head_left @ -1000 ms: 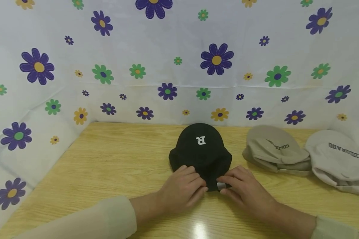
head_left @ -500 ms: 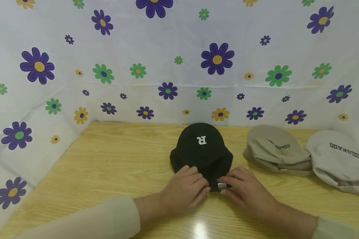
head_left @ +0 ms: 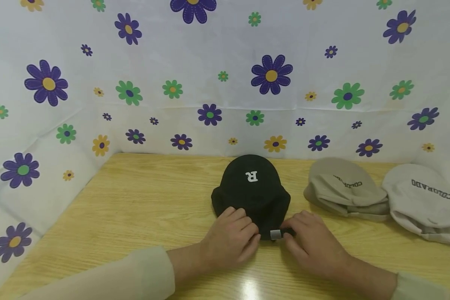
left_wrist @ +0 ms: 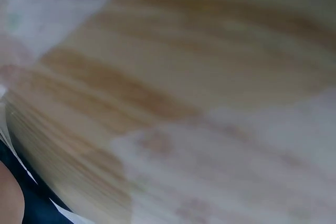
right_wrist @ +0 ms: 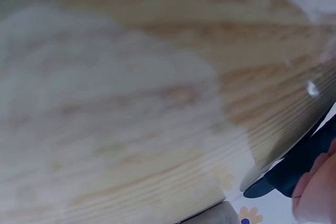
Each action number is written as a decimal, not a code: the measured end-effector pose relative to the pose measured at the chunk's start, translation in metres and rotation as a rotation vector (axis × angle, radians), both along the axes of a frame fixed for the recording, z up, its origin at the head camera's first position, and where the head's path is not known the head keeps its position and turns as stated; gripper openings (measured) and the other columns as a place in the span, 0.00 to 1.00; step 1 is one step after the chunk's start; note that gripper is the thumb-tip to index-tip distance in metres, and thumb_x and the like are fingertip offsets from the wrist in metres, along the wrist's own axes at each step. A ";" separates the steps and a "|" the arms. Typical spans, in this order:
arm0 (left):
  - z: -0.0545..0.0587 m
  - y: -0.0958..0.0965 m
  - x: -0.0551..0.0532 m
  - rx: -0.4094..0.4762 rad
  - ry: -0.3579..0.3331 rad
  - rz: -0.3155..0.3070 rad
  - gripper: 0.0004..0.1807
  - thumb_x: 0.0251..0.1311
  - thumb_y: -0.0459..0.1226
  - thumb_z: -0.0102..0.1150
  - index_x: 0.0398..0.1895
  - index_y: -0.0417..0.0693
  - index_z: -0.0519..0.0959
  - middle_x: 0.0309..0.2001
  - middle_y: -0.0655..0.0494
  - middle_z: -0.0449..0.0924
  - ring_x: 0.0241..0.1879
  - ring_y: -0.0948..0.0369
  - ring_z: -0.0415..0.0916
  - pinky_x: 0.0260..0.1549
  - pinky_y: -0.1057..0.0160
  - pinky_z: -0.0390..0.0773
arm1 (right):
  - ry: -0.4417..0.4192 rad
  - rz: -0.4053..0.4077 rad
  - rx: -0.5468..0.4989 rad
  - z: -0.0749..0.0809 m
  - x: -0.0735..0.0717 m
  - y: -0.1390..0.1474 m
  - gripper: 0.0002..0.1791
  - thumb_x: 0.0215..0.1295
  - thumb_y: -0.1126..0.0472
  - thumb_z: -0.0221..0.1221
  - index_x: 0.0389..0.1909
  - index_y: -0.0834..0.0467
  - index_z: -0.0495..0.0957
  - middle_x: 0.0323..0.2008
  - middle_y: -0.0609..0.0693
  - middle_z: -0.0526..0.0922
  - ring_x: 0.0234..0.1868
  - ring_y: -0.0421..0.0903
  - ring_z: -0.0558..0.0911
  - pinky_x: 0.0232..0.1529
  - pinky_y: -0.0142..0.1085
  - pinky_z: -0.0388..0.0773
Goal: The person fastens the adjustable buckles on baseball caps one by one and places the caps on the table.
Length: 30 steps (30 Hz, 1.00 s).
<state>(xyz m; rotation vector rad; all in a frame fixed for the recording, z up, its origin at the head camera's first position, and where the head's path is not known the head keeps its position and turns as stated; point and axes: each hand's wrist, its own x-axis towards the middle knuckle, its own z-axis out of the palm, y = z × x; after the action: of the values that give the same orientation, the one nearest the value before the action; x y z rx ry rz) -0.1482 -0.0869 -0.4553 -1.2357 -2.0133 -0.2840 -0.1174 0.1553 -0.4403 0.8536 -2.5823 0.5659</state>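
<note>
A black cap [head_left: 251, 191] with a white letter R lies on the table, its strap side toward me. My left hand [head_left: 230, 237] grips the cap's near edge, fingers curled over the fabric. A silver buckle [head_left: 275, 234] sits on the cap's back strap. Just right of it, my right hand [head_left: 315, 246] pinches the short black strap end [head_left: 287, 231] between thumb and fingers. In the left wrist view only a dark strip of the cap [left_wrist: 37, 203] shows in the corner. The right wrist view catches the fingers [right_wrist: 317, 192] beside the dark cap.
A tan cap [head_left: 341, 187] and a pale cap [head_left: 423, 196], both lettered, lie side by side on the right, touching. The wooden table [head_left: 146, 196] meets a white flowered cloth [head_left: 210, 50] at the back and left.
My right hand's fingertips have shifted slightly right, away from the buckle, so more of the buckle and strap end shows. My left hand and the cap stay almost where they were.
</note>
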 end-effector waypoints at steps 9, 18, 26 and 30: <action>0.002 0.000 0.001 0.013 -0.027 -0.030 0.03 0.54 0.40 0.64 0.27 0.54 0.79 0.26 0.64 0.76 0.29 0.64 0.69 0.31 0.68 0.66 | -0.025 0.130 -0.037 -0.001 -0.003 -0.002 0.09 0.65 0.65 0.61 0.32 0.46 0.77 0.31 0.32 0.74 0.34 0.30 0.70 0.39 0.33 0.73; 0.003 0.002 0.003 0.028 -0.066 -0.108 0.12 0.53 0.45 0.71 0.35 0.51 0.82 0.34 0.63 0.78 0.36 0.65 0.73 0.36 0.68 0.70 | -0.107 0.238 -0.067 -0.003 -0.001 -0.001 0.07 0.70 0.63 0.57 0.37 0.45 0.78 0.35 0.32 0.74 0.36 0.29 0.69 0.38 0.28 0.72; 0.001 0.002 0.003 0.012 -0.089 -0.111 0.16 0.53 0.52 0.72 0.37 0.53 0.83 0.36 0.64 0.78 0.36 0.66 0.72 0.36 0.69 0.69 | -0.094 0.435 -0.152 -0.004 -0.004 0.002 0.11 0.69 0.67 0.57 0.43 0.46 0.79 0.38 0.34 0.78 0.39 0.31 0.72 0.41 0.26 0.72; 0.001 0.002 0.003 0.008 -0.074 -0.115 0.14 0.54 0.52 0.71 0.35 0.55 0.84 0.35 0.64 0.78 0.36 0.66 0.72 0.36 0.69 0.69 | -0.104 0.491 -0.163 -0.004 -0.005 0.002 0.12 0.69 0.68 0.57 0.45 0.47 0.79 0.41 0.35 0.79 0.42 0.33 0.73 0.42 0.26 0.73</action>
<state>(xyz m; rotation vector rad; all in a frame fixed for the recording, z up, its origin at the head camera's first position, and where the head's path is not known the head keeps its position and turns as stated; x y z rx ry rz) -0.1455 -0.0844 -0.4540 -1.3567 -2.0044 -0.3988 -0.1220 0.1572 -0.4441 1.4415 -2.3679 0.9624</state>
